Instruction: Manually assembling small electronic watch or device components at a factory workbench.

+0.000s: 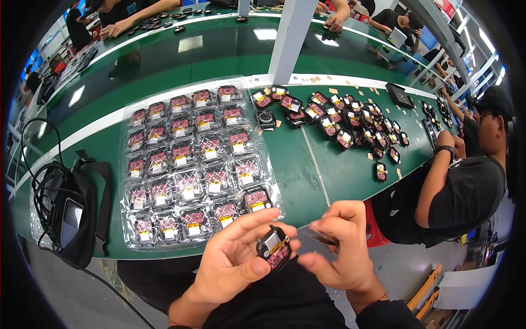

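My left hand [224, 266] is closed around the edges of an open smartwatch case [275, 248]. A red circuit board, a silver battery and a strip of yellow tape show inside it. Just to the right, my right hand [345, 249] is pinched on a thin, dark metallic tool [322, 237], possibly tweezers, pointing toward the case. Most of that tool is hidden by the fingers. Beyond my left hand lies a clear plastic tray [127, 225] with rows of similar open watch cases in its pockets; one case [256, 199] sits at its near right corner.
A loose pile of watch cases [350, 120] spreads over the green table [298, 189]. Left of the tray is a black bag [74, 219] with cables. A white post [290, 41] rises behind. A co-worker [466, 175] sits at right; other people work across the belt.
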`<act>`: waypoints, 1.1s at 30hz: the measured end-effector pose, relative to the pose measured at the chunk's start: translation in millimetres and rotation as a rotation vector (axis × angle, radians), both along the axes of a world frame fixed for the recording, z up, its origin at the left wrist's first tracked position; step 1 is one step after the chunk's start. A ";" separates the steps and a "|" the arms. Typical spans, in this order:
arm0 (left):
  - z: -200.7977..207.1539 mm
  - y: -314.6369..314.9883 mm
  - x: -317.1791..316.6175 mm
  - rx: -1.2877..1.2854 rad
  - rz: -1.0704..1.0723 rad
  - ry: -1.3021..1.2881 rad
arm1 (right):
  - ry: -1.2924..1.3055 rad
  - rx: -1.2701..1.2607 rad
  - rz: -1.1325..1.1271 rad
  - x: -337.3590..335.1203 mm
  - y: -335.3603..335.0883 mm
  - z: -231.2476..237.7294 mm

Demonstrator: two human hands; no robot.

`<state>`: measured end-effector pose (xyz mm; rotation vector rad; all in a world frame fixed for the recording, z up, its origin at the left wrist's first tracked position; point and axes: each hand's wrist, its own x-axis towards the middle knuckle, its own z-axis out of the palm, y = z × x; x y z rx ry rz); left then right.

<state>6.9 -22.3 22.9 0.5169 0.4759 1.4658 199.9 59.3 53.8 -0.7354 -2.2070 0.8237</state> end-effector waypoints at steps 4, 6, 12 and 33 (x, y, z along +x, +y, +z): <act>-12.3 2.3 3.6 0.101 0.162 0.097 | -0.075 0.294 -0.001 -3.4 0.6 -5.1; -14.0 3.5 4.4 0.087 0.178 0.083 | -0.007 0.370 -0.039 -7.8 3.4 -14.0; -9.3 4.1 8.0 0.062 0.241 0.161 | -0.015 0.556 -0.077 -6.4 1.5 -17.8; -6.7 1.1 14.2 -0.020 0.262 0.143 | 0.042 0.405 -0.092 -15.2 0.3 -25.5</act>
